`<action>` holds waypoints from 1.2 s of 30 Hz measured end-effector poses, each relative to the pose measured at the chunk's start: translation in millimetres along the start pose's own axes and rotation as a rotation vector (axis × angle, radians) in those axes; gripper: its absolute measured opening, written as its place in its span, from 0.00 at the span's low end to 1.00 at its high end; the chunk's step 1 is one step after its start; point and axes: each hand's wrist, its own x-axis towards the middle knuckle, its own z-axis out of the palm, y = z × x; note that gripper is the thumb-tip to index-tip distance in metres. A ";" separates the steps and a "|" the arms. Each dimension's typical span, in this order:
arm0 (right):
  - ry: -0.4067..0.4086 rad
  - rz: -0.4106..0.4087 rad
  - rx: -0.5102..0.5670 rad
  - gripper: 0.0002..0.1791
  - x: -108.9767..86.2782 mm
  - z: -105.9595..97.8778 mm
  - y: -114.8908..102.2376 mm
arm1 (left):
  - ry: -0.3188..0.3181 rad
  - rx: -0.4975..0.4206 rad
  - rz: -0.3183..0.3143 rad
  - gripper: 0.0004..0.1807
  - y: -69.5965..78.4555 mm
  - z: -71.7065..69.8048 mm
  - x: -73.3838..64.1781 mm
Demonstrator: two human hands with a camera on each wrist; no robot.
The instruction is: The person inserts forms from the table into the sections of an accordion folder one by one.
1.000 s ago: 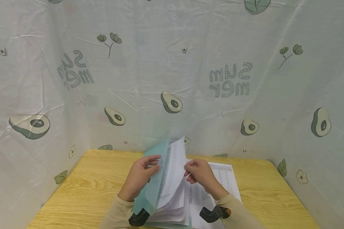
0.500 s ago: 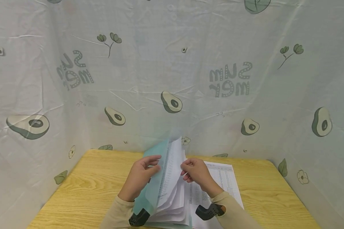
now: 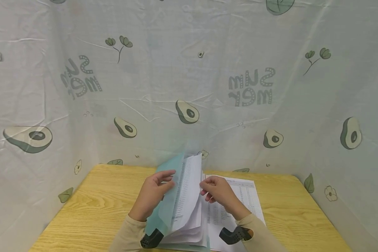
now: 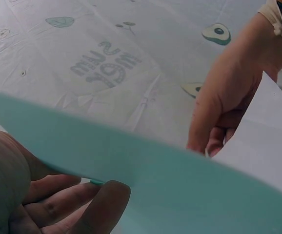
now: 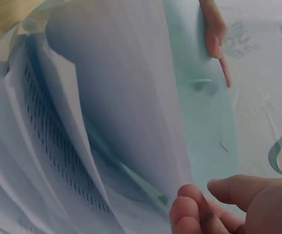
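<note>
A light teal folder (image 3: 171, 166) stands part open on the table, with printed sheets (image 3: 189, 189) raised inside its cover. My left hand (image 3: 154, 190) grips the raised cover, the thumb and fingers on either side of it in the left wrist view. My right hand (image 3: 218, 192) pinches the free edge of a white sheet (image 5: 131, 97) between thumb and forefinger. More sheets (image 5: 48, 126) fan out below it, some bent, with rows of print showing. Flat to the right lies a printed page (image 3: 249, 196), partly covered by my right forearm.
The yellow wood-grain table (image 3: 110, 196) extends to both sides of the folder. A pale curtain (image 3: 157, 77) with avocado prints hangs close behind and around it. Each sleeve carries a black wrist device (image 3: 152, 239).
My right hand moved a little left with the sheet's edge, then slightly back right. The raised sheet's top corner shifted with it. My left hand and the cover stay nearly still.
</note>
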 end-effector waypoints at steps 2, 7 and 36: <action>-0.006 0.002 -0.007 0.12 -3.5 -7.9 4.9 | 0.006 0.001 -0.003 0.20 0.1 -0.1 0.0; 0.051 0.031 -0.022 0.13 -11.5 -36.6 26.5 | 0.036 0.006 -0.012 0.20 1.9 -0.3 0.2; 0.292 0.157 -0.214 0.18 -30.1 -107.0 96.2 | 0.038 0.019 -0.031 0.19 -1.8 -0.6 2.8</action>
